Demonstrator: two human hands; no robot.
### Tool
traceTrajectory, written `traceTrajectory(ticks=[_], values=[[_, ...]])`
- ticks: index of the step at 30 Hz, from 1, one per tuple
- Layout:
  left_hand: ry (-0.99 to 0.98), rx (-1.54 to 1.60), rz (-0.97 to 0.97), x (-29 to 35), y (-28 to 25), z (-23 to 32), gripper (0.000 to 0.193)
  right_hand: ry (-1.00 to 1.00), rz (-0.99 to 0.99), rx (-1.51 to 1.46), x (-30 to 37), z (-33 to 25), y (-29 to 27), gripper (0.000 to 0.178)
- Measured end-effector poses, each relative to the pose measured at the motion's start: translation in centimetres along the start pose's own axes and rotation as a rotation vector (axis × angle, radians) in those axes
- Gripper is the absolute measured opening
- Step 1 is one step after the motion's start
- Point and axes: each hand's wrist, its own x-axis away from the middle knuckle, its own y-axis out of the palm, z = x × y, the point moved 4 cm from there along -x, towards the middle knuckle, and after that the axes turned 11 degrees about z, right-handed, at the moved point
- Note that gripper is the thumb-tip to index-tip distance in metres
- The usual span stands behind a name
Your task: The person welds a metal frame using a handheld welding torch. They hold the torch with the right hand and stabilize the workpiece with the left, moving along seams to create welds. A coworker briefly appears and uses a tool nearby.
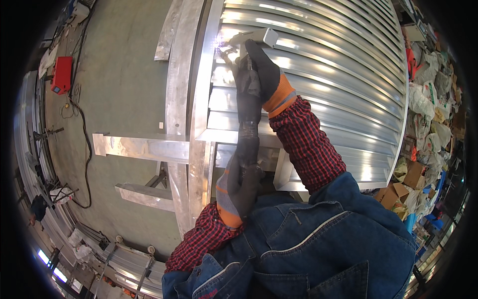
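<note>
My right hand point(269, 72), in a dark glove with an orange cuff, is closed around the front of a dark welding torch point(248, 107). My left hand point(243, 187), gloved the same way, grips the torch's rear part nearer my body. At the torch's tip a bright violet-white spark glows on the frame edge of a silvery slatted metal panel point(318, 87). A pale box-shaped piece point(262, 37) with rounded corners sits just beyond my right fingers; whether it is joined to the torch I cannot tell.
Metal beams point(180, 94) run along the panel's left side, with a crossbar point(144, 145) jutting left. On the floor at the far left are a red box-shaped machine point(61, 74) and a dark cable point(88, 149). Bags and cardboard boxes point(393, 194) are heaped at the right.
</note>
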Motion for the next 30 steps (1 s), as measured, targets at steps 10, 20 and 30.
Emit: traceTrajectory(ticks=[10,20,30], values=[[0.012,-0.018,0.010,0.8,-0.3,-0.7,0.025,0.094,0.037,-0.015,0.1,0.5,-0.2,0.052],[-0.061,0.005,0.003,1.4,-0.5,-0.5,0.023,0.048,0.041,0.013,1.3,0.3,0.2,0.050],[-0.085,0.032,-0.020,2.2,-0.8,0.2,0.023,-0.295,-0.088,0.356,1.4,0.8,-0.2,0.056]])
